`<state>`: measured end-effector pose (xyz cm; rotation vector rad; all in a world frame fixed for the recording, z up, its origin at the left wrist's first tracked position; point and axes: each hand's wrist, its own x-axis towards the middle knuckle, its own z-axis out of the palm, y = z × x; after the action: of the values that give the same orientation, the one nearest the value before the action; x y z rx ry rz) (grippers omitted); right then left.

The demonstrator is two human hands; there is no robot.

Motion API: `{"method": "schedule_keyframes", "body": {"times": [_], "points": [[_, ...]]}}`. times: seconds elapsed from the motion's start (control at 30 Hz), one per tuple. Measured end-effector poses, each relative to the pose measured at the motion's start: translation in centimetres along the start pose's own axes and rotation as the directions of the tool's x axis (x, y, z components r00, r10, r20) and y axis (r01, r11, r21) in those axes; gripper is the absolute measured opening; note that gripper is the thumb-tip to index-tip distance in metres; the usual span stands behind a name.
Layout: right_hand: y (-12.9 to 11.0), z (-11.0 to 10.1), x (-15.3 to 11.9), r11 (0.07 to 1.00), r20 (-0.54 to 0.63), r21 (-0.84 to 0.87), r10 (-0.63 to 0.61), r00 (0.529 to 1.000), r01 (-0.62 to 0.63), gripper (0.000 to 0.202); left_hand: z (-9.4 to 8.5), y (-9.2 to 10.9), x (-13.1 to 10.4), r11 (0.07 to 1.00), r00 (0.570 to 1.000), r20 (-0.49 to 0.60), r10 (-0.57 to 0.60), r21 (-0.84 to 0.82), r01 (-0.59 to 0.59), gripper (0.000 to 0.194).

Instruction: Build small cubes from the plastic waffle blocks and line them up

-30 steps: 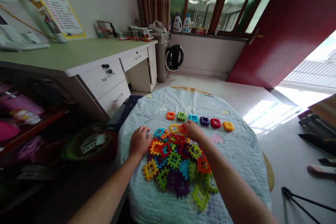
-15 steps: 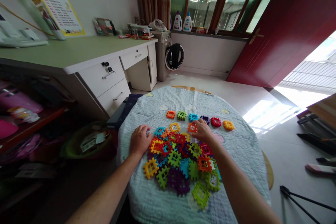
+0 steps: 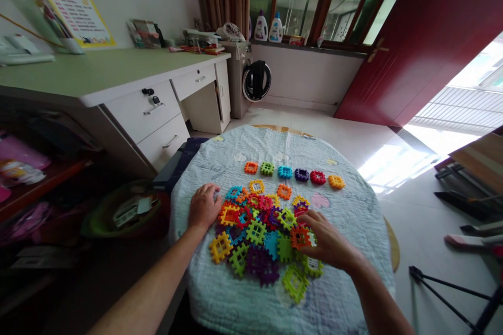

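My left hand lies on the cloth at the left edge of a pile of plastic interlocking tiles, fingers loosely bent and holding nothing I can see. Over the pile's right side my right hand is open, thumb and fingers apart around an orange tile. Whether they touch it is unclear. The pile also has a yellow tile, a purple tile and a green tile. Behind it, a single orange tile lies flat, below a row of several coloured pieces, including a blue one.
A pale blue cloth covers the round table. To the left stand a desk with drawers and a basket on the floor. Tripod legs stand at right, a washing machine and red door beyond.
My right hand has let go of the orange tile below the row and moved back towards me, over the pile's right side. My left hand stays at the pile's left edge. The view has shifted slightly.
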<state>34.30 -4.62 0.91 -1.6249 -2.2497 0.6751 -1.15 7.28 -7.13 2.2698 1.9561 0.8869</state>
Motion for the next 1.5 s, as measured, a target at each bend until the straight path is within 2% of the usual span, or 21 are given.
{"method": "schedule_keyframes", "body": {"times": [0.07,0.2,0.33,0.4,0.47,0.53,0.6,0.7,0.8,0.87,0.97,1.07,1.2,1.33,1.5], "points": [[-0.8,0.9,-1.3,1.000,-0.004,-0.008,0.021,1.000,-0.021,0.050,0.0,0.0,0.0,1.000,1.000,-0.003,0.003,0.007,-0.003,0.018],[-1.2,1.9,-1.9,0.997,-0.036,0.063,0.057,0.998,-0.055,0.022,0.0,-0.1,0.0,1.000,1.000,-0.004,0.011,0.011,-0.011,0.017],[-0.3,1.7,-1.8,0.977,-0.105,0.211,0.062,0.993,-0.039,0.017,0.0,-0.1,0.0,1.000,1.000,-0.001,0.012,0.013,-0.012,0.017],[0.9,1.4,-1.9,0.949,-0.143,0.304,0.136,0.980,-0.088,0.019,0.0,-0.1,0.0,1.000,1.000,0.000,0.010,0.012,-0.010,0.017],[2.6,1.2,-1.8,0.892,-0.200,0.413,0.284,0.938,-0.182,0.022,0.0,-0.1,0.0,1.000,1.000,0.001,0.007,0.013,-0.007,0.017],[4.7,1.1,-1.7,0.832,-0.279,0.489,0.433,0.857,-0.262,0.036,0.1,-0.1,0.0,1.000,1.000,0.003,0.008,0.014,-0.008,0.018],[6.7,1.2,-1.4,0.814,-0.341,0.484,0.515,0.787,-0.323,0.041,0.2,-0.2,0.0,1.000,1.000,0.001,0.012,0.017,-0.012,0.018],[8.8,1.5,-1.3,0.835,-0.406,0.348,0.545,0.734,-0.427,0.036,0.3,-0.4,0.0,0.999,1.000,-0.005,0.023,0.022,-0.023,0.019],[10.1,1.8,-1.6,0.881,-0.520,0.149,0.457,0.722,-0.450,0.031,0.5,-0.6,0.0,0.999,0.999,-0.006,0.032,0.029,-0.032,0.019],[10.6,1.9,-2.0,0.903,-0.569,0.025,0.366,0.736,-0.430,0.034,0.5,-0.7,0.0,0.999,0.999,-0.005,0.036,0.034,-0.036,0.019],[11.1,1.7,-2.3,0.924,-0.511,-0.089,0.279,0.813,-0.373,0.041,0.6,-0.7,0.0,0.998,0.999,-0.008,0.040,0.041,-0.040,0.020],[11.2,1.4,-2.2,0.931,-0.383,-0.116,0.280,0.880,-0.346,0.046,0.6,-0.7,0.0,0.998,0.999,-0.015,0.048,0.039,-0.048,0.020],[10.8,0.7,-1.4,0.918,-0.273,-0.112,0.339,0.900,-0.380,0.041,0.6,-0.7,0.0,0.998,0.998,-0.022,0.053,0.032,-0.052,0.019],[8.9,-0.4,1.1,0.936,-0.332,-0.098,0.291,0.897,-0.339,0.043,0.6,-0.7,0.0,0.999,0.999,-0.019,0.047,0.027,-0.046,0.018],[4.7,-0.4,6.9,0.979,-0.288,-0.105,0.137,0.948,-0.174,0.046,0.5,-0.6,0.0,0.999,0.999,-0.015,0.035,0.023,-0.035,0.018]]}}
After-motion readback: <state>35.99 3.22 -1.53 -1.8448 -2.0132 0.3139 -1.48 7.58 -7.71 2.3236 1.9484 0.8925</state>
